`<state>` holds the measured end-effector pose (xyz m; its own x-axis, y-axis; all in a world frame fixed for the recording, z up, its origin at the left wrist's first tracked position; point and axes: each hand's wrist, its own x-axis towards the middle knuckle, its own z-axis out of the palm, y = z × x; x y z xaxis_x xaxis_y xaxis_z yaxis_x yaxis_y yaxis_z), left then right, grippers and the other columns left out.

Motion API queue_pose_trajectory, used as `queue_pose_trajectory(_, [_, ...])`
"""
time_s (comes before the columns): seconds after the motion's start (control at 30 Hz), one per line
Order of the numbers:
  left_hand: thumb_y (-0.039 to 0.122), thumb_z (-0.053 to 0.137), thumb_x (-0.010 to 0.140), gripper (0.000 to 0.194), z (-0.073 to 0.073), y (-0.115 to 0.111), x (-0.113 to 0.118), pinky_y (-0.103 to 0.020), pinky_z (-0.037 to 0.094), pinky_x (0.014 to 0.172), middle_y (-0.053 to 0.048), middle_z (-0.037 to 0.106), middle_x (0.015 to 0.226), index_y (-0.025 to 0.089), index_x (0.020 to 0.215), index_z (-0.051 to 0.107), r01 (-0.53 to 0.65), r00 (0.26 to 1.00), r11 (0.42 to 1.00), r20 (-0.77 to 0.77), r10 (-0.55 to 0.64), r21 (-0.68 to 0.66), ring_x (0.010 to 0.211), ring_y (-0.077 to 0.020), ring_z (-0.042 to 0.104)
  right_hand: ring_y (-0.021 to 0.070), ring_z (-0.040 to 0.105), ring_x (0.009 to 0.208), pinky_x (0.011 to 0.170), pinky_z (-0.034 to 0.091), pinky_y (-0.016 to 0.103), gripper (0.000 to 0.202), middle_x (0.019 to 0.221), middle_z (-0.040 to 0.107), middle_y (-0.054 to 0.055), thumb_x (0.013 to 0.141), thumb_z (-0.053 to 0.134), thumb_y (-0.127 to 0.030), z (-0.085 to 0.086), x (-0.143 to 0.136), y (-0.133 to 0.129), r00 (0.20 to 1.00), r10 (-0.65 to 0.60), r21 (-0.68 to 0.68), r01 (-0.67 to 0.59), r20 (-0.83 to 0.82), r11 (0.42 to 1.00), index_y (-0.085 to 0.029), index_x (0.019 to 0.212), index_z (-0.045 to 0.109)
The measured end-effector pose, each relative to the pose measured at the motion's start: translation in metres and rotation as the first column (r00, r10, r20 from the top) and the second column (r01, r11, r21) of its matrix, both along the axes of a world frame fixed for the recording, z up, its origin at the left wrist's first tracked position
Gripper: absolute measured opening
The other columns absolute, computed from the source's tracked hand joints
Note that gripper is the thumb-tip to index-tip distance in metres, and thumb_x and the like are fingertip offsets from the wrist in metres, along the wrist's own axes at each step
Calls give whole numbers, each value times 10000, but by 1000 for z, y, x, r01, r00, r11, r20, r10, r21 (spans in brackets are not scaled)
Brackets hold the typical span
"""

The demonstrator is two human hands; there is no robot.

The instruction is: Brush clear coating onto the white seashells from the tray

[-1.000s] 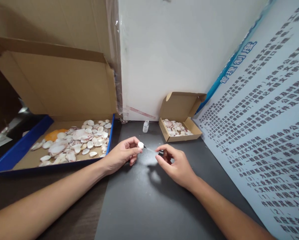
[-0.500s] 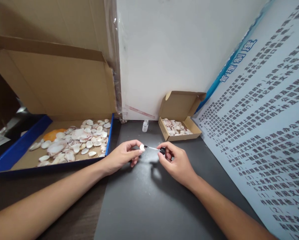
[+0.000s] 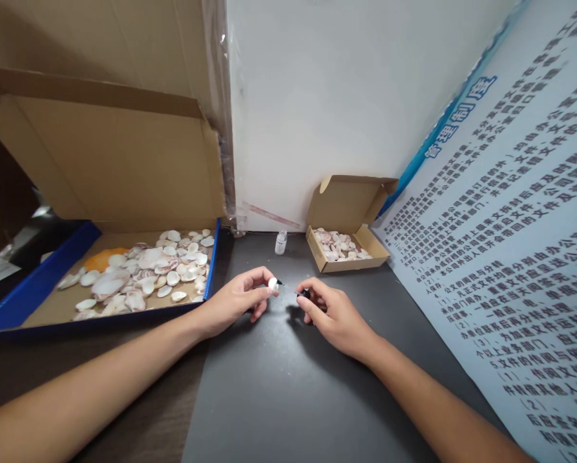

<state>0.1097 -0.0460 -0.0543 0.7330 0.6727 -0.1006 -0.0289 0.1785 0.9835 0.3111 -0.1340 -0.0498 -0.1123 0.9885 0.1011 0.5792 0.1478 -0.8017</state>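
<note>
My left hand (image 3: 247, 292) pinches a small white seashell (image 3: 272, 283) between thumb and fingertips above the dark table. Across from it, my right hand (image 3: 327, 305) grips the black cap of a thin applicator brush (image 3: 304, 294). The brush's dark tip lies at the shell's right side, seeming to touch it; its thin stem is hard to make out. A small glass bottle (image 3: 280, 243) with a white label stands uncapped beyond both hands.
A large blue-edged cardboard box (image 3: 215, 257) at left, lid raised, holds many seashells (image 3: 148, 258). At back right a smaller open cardboard box (image 3: 327, 265) also has shells. A white wall (image 3: 279, 116) stands behind; a printed board (image 3: 486, 212) leans along the right.
My right hand has tilted and shifted slightly left, bringing the black cap nearer the shell. My left hand holds the shell almost where it was, turned a little.
</note>
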Motion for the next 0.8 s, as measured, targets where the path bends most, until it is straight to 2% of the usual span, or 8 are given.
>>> queue_pose_trajectory(0.1, [381,657,804,253,0,0,0,-171,378,434,9,574,817,179,850,512,7,1000,1000,0,-7,-17,475,-40,450,115,610,590,592,433,219,111,663,551,-44,959,477,-269,0,-1,0,1000,6,15,-6,-8,1000,-208,981,567])
queue_pose_trajectory(0.23, [380,648,815,244,1,1,0,-176,383,440,24,548,775,177,852,518,14,1000,1000,-4,-14,-28,474,-45,456,97,621,583,586,451,214,127,803,582,-14,967,464,-275,-1,0,0,998,-5,49,8,-55,999,-210,961,573])
queue_pose_trajectory(0.33, [364,644,818,226,0,2,-1,-187,398,453,11,560,831,172,860,533,20,1000,999,2,-20,-31,490,-45,469,104,641,616,602,462,219,134,847,595,-2,969,463,-286,0,0,0,998,-31,60,35,-59,998,-209,962,572])
queue_pose_trajectory(0.43, [361,653,811,225,-3,2,-1,-194,405,459,4,567,849,168,861,547,23,1000,999,4,-23,-27,499,-46,467,109,623,622,606,455,222,119,819,606,-2,954,492,-280,2,-1,0,999,-37,66,39,-37,997,-200,930,576])
queue_pose_trajectory(0.6, [380,656,814,243,-3,2,-1,-179,380,446,44,515,726,169,866,546,8,1000,1000,13,-8,-22,483,-43,445,122,522,627,594,396,231,106,725,579,-14,905,581,-295,5,-2,0,994,-80,142,69,73,987,-201,916,629])
queue_pose_trajectory(0.7, [377,658,814,247,-2,1,0,-171,371,442,48,510,728,170,859,533,0,1000,1000,8,0,-20,482,-38,444,115,475,568,553,371,227,147,651,501,-42,883,604,-315,6,-2,-1,991,-133,134,130,11,982,-201,977,606])
queue_pose_trajectory(0.8, [376,653,820,245,-2,1,0,-176,385,449,45,520,741,172,867,526,6,1000,1000,13,-6,-7,480,-39,455,108,451,546,537,367,220,152,630,465,-54,863,624,-327,6,-3,-2,994,-90,134,99,-65,986,-202,933,573])
